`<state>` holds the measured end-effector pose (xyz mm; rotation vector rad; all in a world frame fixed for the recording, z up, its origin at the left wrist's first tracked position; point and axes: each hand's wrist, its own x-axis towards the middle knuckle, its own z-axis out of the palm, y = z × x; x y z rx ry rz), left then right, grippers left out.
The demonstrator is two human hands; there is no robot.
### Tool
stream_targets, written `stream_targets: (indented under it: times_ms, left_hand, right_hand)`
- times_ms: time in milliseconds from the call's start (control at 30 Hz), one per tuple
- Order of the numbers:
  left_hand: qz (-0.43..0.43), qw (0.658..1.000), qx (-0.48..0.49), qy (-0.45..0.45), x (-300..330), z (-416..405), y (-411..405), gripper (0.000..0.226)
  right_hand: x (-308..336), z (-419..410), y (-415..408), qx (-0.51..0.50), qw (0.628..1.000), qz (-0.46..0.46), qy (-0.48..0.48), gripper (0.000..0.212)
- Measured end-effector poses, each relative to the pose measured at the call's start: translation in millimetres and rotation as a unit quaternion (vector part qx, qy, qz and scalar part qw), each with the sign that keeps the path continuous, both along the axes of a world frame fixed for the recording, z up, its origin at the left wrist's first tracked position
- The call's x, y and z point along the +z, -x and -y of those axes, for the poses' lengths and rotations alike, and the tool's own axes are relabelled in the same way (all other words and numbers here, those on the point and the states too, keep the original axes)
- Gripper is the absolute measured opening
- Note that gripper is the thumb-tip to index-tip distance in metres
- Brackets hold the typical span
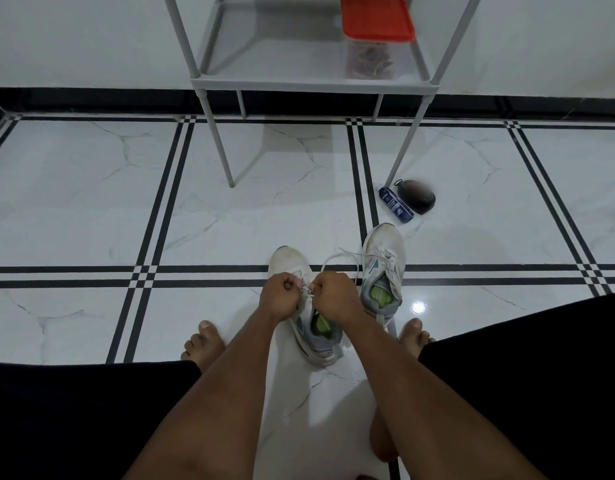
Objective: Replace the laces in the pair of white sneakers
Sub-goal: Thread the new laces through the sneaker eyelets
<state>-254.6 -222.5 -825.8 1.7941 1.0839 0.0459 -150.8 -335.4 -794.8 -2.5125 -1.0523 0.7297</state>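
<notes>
Two white sneakers with green insoles stand on the tiled floor between my bare feet. Over the left sneaker (288,261), my left hand (280,296) and my right hand (333,294) are both curled, each pinching a strand of its white lace (308,293) above the tongue. A loop of that lace (337,259) arcs from my right hand toward the right sneaker (384,261), which stands laced, its lace ends loose on top. My knuckles hide the eyelets of the left sneaker.
A grey metal rack (309,81) stands ahead against the wall, holding a clear box with a red lid (375,19). A blue tube (396,204) and a dark round object (417,195) lie by the rack's right leg. My knees frame the bottom of the view.
</notes>
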Motion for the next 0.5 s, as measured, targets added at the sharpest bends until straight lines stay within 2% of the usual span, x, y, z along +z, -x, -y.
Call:
stream_targets:
  times_ms: [67, 200, 300, 367, 433, 500]
  left_hand:
    - [-0.007, 0.999, -0.028, -0.019, 4, 0, 1, 0.025]
    - [-0.038, 0.992, -0.081, -0.087, 8, 1, 2, 0.013]
    - [-0.081, 0.974, -0.146, -0.155, 14, 6, -2, 0.015]
    - [-0.109, 0.957, -0.178, -0.200, 18, 7, -5, 0.008]
    - [-0.120, 0.954, -0.184, -0.204, 17, 6, -8, 0.009]
    - [-0.096, 0.976, -0.130, -0.143, 12, 5, -8, 0.008]
  right_hand:
    - [-1, 0, 3, -0.002, 1.000, 0.005, -0.002, 0.013]
    - [-1, 2, 9, 0.002, 1.000, 0.018, 0.000, 0.011]
    - [-5, 6, 9, 0.010, 0.999, 0.030, -0.009, 0.013]
    - [-8, 8, 8, 0.007, 0.999, 0.036, -0.022, 0.018]
    - [-10, 9, 7, 0.004, 0.999, 0.031, -0.025, 0.020]
    - [-12, 9, 7, -0.014, 0.999, 0.013, -0.029, 0.021]
